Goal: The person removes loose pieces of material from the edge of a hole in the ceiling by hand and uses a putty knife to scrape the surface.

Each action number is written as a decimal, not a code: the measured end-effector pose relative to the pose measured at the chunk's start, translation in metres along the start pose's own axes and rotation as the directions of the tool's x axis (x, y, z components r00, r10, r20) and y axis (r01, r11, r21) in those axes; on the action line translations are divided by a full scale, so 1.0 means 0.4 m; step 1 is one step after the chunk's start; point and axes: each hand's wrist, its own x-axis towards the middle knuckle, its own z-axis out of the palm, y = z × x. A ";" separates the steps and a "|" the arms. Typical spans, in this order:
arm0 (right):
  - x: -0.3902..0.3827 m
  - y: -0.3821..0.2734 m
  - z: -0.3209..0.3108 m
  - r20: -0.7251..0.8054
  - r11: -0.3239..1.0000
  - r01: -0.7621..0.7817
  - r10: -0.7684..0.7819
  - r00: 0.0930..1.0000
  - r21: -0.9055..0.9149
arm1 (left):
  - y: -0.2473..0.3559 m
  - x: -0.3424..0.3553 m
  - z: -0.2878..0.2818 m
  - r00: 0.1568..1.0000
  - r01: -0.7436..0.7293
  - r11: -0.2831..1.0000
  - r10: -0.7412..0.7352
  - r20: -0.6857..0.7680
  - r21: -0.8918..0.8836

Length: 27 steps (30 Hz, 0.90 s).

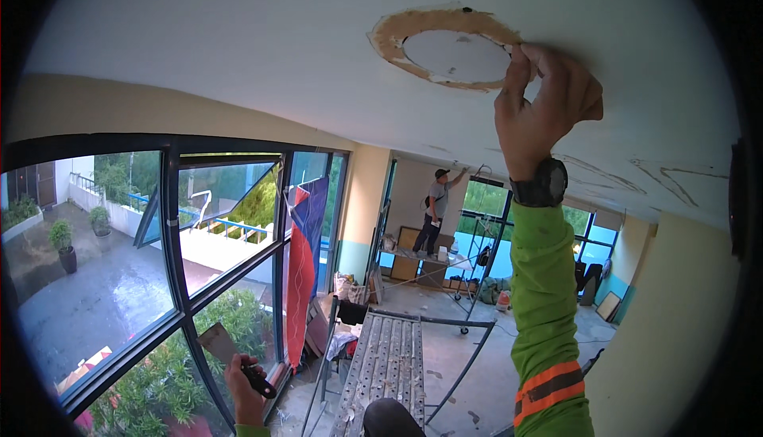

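Observation:
Overhead, a round white patch (453,54) sits in the ceiling, ringed by a rough-edged brown band (393,32) where the surface is bare. My right hand (548,99) reaches up to the right edge of this ring. Its thumb and forefinger are pinched together there; whatever lies between them is too small to make out. On that wrist is a black watch (540,183), above a green sleeve with an orange and dark band. Low on the left, my left hand (245,389) grips the black handle of a putty knife (218,343), blade pointing up and left.
Below me is a perforated metal scaffold platform (385,365) with dark rails. Large framed windows (171,230) and a red and blue cloth (304,262) are at left. Farther off, another person (435,206) on a second scaffold reaches toward the ceiling. Filler streaks (636,175) mark the ceiling.

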 end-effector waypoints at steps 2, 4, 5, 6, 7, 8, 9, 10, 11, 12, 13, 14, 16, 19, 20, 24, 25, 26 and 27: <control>-0.002 -0.005 -0.003 0.066 1.000 -0.016 0.017 0.998 -0.014 | -0.001 -0.001 0.000 1.000 -0.009 1.000 0.009 -0.006 0.004; -0.018 0.002 0.001 0.073 1.000 -0.022 0.022 0.997 -0.001 | 0.003 -0.011 0.006 1.000 -0.027 1.000 0.027 -0.002 0.013; -0.027 0.006 0.002 0.079 1.000 -0.029 0.028 0.996 0.013 | 0.005 -0.014 0.008 0.999 -0.047 0.999 0.047 0.001 0.021; -0.034 0.007 0.002 0.079 0.999 -0.029 0.028 0.996 0.014 | 0.006 -0.014 0.007 0.999 -0.047 0.999 0.047 0.000 0.021; -0.040 0.008 -0.001 0.086 0.998 -0.047 0.043 0.995 0.040 | 0.008 -0.013 0.006 0.999 -0.047 0.999 0.047 -0.007 0.022; -0.043 0.006 -0.004 0.093 0.996 -0.065 0.059 0.994 0.067 | 0.010 -0.013 0.004 0.999 -0.047 0.999 0.048 -0.014 0.022; -0.039 0.006 -0.010 0.093 0.996 -0.063 0.057 0.994 0.065 | 0.010 -0.014 0.006 0.999 -0.046 0.999 0.046 -0.012 0.022; -0.032 0.004 -0.017 0.059 0.995 -0.077 0.074 0.996 0.057 | 0.010 -0.016 0.008 0.999 -0.047 0.999 0.047 -0.009 0.023; -0.024 0.002 -0.021 0.024 0.995 -0.092 0.091 0.996 0.050 | 0.011 -0.017 0.009 0.999 -0.049 0.999 0.049 -0.006 0.025; -0.019 0.001 -0.021 0.023 0.994 -0.093 0.092 0.995 0.049 | 0.013 -0.018 0.009 0.999 -0.050 0.998 0.050 -0.006 0.025; -0.013 -0.002 -0.020 0.010 0.996 -0.084 0.084 0.996 0.042 | 0.016 -0.019 0.009 0.999 -0.047 0.999 0.047 -0.010 0.024; -0.009 -0.005 -0.019 -0.004 0.997 -0.075 0.075 0.997 0.035 | 0.018 -0.020 0.009 0.999 -0.045 0.999 0.045 -0.015 0.023; -0.004 -0.007 -0.019 -0.017 0.996 -0.079 0.080 0.997 0.028 | 0.015 -0.018 0.008 0.999 -0.042 0.999 0.042 -0.007 0.025; 0.003 -0.010 -0.009 -0.042 0.996 -0.078 0.080 0.996 0.045 | 0.014 -0.019 0.008 0.999 -0.034 0.999 0.034 -0.007 0.034; 0.004 -0.010 -0.005 -0.053 0.995 -0.070 0.074 0.996 0.067 | 0.014 -0.019 0.010 1.000 -0.027 0.999 0.028 -0.011 0.041; 0.002 -0.010 0.001 -0.049 0.997 -0.046 0.049 0.998 0.067 | 0.016 -0.020 0.009 1.000 -0.016 0.999 0.016 -0.010 0.052; 0.001 -0.008 -0.001 -0.024 0.997 -0.045 0.047 0.999 0.056 | 0.013 -0.019 0.008 1.000 -0.022 0.999 0.022 -0.007 0.049; 0.001 -0.006 -0.003 0.000 0.998 -0.044 0.044 0.999 0.044 | 0.010 -0.019 0.008 1.000 -0.028 0.999 0.028 -0.004 0.046; -0.001 -0.008 -0.003 0.002 0.998 -0.046 0.046 0.999 0.044 | 0.011 -0.020 0.007 1.000 -0.028 0.998 0.028 -0.006 0.048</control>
